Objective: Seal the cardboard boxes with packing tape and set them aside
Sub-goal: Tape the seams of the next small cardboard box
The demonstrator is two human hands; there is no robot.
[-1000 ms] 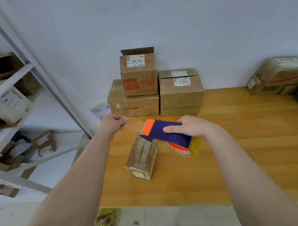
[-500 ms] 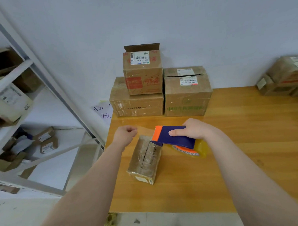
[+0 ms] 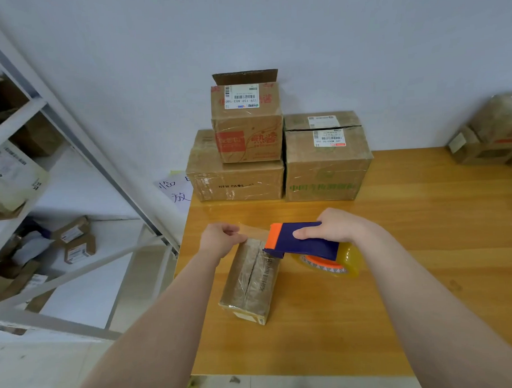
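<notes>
1. A wooden desk point(image 3: 428, 274) fills the right and near part of the scene, against a pale wall.
2. A white shelf rack point(image 3: 14, 122) stands to the left, with cartons on its shelves.
3. Three stacked boxes point(image 3: 327, 167) sit at the desk's far edge. The top one has a flap standing up.
4. The small box point(image 3: 250, 285) lies near the desk's left edge, its top seam running near to far.
5. The tape dispenser point(image 3: 301, 241), blue with an orange tip, hangs just over the small box's far right corner.
6. The right hand point(image 3: 335, 225) grips the dispenser, fingers curled over its body.
7. The left hand point(image 3: 218, 239) is at the box's far end, its fingers pinching the tape strip point(image 3: 255, 232), which stretches to the dispenser.
</notes>
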